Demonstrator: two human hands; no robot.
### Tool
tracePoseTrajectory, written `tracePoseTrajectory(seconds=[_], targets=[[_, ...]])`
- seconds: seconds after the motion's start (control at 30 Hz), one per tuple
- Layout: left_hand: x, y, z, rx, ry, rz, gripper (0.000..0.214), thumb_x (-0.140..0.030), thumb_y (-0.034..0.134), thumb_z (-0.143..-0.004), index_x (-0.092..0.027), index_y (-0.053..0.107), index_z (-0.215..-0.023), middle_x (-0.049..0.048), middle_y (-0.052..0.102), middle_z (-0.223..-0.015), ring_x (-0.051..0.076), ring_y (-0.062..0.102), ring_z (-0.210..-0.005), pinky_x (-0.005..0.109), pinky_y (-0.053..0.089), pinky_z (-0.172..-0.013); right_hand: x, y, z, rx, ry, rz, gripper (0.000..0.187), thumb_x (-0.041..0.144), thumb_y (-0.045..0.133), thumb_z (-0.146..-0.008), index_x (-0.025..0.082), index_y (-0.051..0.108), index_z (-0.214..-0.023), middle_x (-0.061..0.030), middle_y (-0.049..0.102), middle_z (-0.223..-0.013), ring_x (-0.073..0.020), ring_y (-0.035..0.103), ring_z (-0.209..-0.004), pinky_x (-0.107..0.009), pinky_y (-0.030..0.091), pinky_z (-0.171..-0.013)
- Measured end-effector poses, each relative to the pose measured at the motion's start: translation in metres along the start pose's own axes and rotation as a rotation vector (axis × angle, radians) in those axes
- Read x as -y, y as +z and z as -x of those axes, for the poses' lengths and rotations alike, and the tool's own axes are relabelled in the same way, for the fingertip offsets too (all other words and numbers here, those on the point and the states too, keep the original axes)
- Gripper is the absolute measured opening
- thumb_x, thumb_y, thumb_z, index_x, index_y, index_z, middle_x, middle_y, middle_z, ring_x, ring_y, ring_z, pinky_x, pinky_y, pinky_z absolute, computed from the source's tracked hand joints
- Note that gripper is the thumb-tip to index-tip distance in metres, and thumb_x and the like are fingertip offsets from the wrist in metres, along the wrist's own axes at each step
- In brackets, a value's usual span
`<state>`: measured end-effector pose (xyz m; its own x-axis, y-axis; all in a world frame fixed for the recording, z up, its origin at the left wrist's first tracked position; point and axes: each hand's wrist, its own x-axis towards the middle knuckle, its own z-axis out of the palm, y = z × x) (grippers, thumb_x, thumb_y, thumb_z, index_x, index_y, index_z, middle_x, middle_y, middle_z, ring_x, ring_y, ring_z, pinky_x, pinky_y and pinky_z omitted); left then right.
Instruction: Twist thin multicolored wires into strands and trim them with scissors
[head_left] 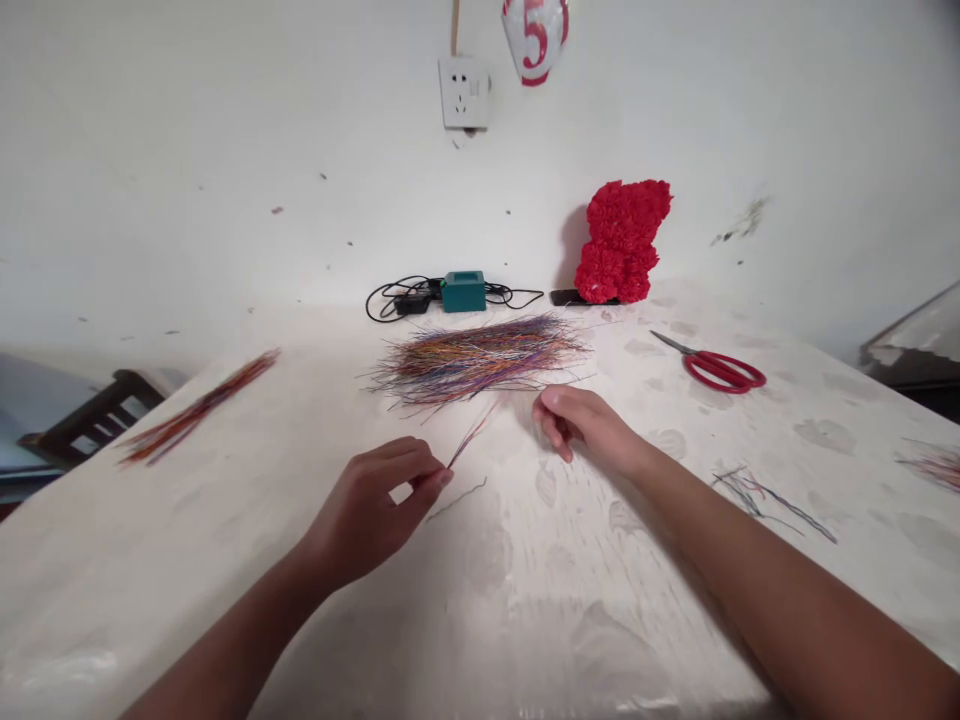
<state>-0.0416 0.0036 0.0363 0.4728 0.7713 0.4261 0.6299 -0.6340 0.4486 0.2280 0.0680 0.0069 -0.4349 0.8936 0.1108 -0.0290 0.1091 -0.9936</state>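
Observation:
My left hand (390, 495) is closed in a pinch over the near table. Between its thumb and forefinger are a few thin coloured wires (469, 437), their free ends pointing up and right. A single dark wire (459, 499) lies on the table just beside that thumb. My right hand (577, 418) has its fingers curled in at the near right edge of a large loose pile of multicoloured wires (480, 360). Whatever its fingertips grip is too small to make out.
A separate wire bundle (202, 405) lies at the left. Red-handled scissors (720, 370) and several loose wire pieces (772, 500) are at the right. Along the wall stand a green box (463, 291) with black cables and a red flower-covered figure (624, 240). A chair (97, 420) is beyond the left edge.

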Motion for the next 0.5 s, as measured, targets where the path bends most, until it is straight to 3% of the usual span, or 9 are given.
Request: tracePoseTrajectory(seconds=[0.1, 0.17, 0.3, 0.37, 0.43, 0.5], targets=[[-0.007, 0.005, -0.001, -0.117, -0.124, 0.040, 0.030, -0.025, 0.054, -0.094, -0.017, 0.050, -0.065, -0.0023, 0.052, -0.063, 0.010, 0.048, -0.060, 0.023, 0.040, -0.059, -0.001, 0.010, 0.006, 0.001, -0.038, 0.209, 0.031, 0.046, 0.050, -0.096, 0.017, 0.056, -0.086, 0.0052, 0.049, -0.057, -0.0097, 0.044, -0.046, -0.024, 0.034, -0.049], [-0.009, 0.009, -0.003, -0.123, -0.130, 0.023, 0.030, -0.025, 0.053, -0.094, -0.017, 0.050, -0.065, -0.0024, 0.052, -0.063, 0.010, 0.049, -0.060, 0.023, 0.040, -0.059, 0.001, 0.018, 0.011, -0.058, -0.164, 0.467, 0.025, 0.041, 0.052, -0.095, 0.018, 0.057, -0.087, 0.0044, 0.049, -0.061, -0.0107, 0.045, -0.052, -0.025, 0.034, -0.052], [-0.003, 0.012, -0.006, -0.031, 0.042, -0.124, 0.026, -0.018, 0.051, -0.094, -0.016, 0.053, -0.068, -0.0014, 0.052, -0.065, 0.011, 0.047, -0.063, 0.025, 0.037, -0.059, 0.013, 0.033, 0.021, -0.142, -0.609, 0.892, 0.012, 0.026, 0.053, -0.093, 0.017, 0.060, -0.092, -0.0017, 0.058, -0.076, -0.0148, 0.052, -0.067, -0.030, 0.039, -0.063], [0.001, 0.011, -0.005, 0.042, 0.147, -0.230, 0.027, -0.016, 0.049, -0.095, -0.016, 0.054, -0.068, -0.0003, 0.052, -0.065, 0.012, 0.046, -0.065, 0.026, 0.036, -0.060, 0.020, 0.041, 0.023, -0.121, -0.807, 1.022, 0.012, 0.023, 0.054, -0.091, 0.016, 0.062, -0.098, -0.0066, 0.063, -0.088, -0.0202, 0.055, -0.082, -0.035, 0.041, -0.075], [0.002, 0.011, -0.004, 0.099, 0.236, -0.327, 0.028, -0.016, 0.047, -0.096, -0.016, 0.055, -0.069, 0.0005, 0.053, -0.066, 0.013, 0.044, -0.065, 0.029, 0.035, -0.060, 0.023, 0.047, 0.022, -0.024, -0.869, 1.123, 0.020, 0.022, 0.053, -0.092, 0.016, 0.062, -0.108, -0.0094, 0.064, -0.101, -0.0242, 0.055, -0.095, -0.041, 0.040, -0.087], [0.000, 0.009, -0.002, 0.137, 0.310, -0.403, 0.027, -0.014, 0.047, -0.095, -0.015, 0.055, -0.070, 0.0011, 0.053, -0.068, 0.014, 0.043, -0.065, 0.030, 0.034, -0.060, 0.021, 0.052, 0.020, 0.115, -0.814, 1.202, 0.025, 0.025, 0.052, -0.095, 0.014, 0.061, -0.115, -0.0101, 0.065, -0.104, -0.0253, 0.056, -0.099, -0.042, 0.039, -0.091]])
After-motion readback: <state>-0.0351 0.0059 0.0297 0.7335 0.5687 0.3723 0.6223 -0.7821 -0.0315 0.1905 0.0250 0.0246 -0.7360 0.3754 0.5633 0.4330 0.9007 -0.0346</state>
